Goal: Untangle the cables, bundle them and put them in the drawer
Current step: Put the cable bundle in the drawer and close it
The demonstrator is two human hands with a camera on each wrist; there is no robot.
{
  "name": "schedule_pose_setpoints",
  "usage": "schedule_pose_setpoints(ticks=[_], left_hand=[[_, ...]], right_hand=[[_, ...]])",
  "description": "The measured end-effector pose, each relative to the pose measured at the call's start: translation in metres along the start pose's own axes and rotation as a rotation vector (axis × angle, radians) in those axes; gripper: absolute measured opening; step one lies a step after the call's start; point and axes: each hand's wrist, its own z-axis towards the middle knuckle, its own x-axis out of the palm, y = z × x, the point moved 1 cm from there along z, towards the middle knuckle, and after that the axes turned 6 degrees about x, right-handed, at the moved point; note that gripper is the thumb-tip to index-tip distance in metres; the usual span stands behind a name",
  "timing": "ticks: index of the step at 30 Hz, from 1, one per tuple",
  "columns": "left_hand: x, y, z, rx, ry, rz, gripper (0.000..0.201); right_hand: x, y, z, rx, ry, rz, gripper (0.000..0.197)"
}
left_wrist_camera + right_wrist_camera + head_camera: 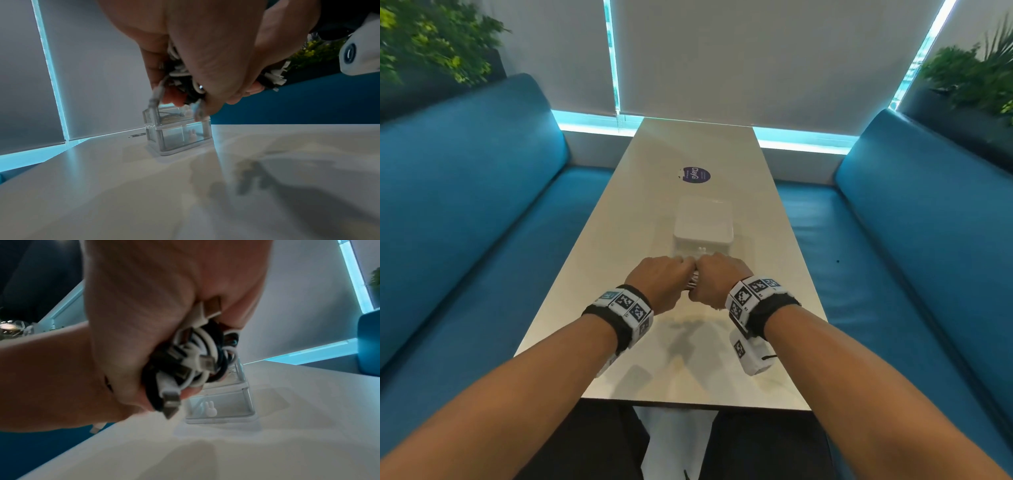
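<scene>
A bundle of black and white cables with USB plugs is held between both hands above the table, just in front of a small clear drawer box. My left hand grips the bundle from the left, my right hand from the right; in the head view only a sliver of cables shows between them. The drawer box has two clear drawers, each with a small white rabbit-shaped knob. Both drawers look closed; the upper one holds some thin cable.
The box stands mid-way along a long white table with a purple round sticker beyond it. Blue bench seats flank the table on both sides. Plants sit behind the benches, window blinds at the far end.
</scene>
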Motion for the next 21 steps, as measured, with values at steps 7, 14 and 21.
schedule_pose_setpoints(ticks=[7, 14, 21], left_hand=[[-0.003, -0.002, 0.009, -0.063, 0.027, -0.096, 0.017], [-0.005, -0.009, 0.010, -0.121, 0.131, -0.251, 0.007], [-0.011, -0.017, 0.008, -0.153, 0.136, -0.227, 0.012]], right_hand=[[-0.001, -0.006, 0.001, 0.004, -0.019, 0.003, 0.021], [0.012, -0.007, -0.003, -0.009, -0.079, -0.107, 0.022], [0.016, -0.005, -0.007, -0.013, -0.117, -0.143, 0.018]])
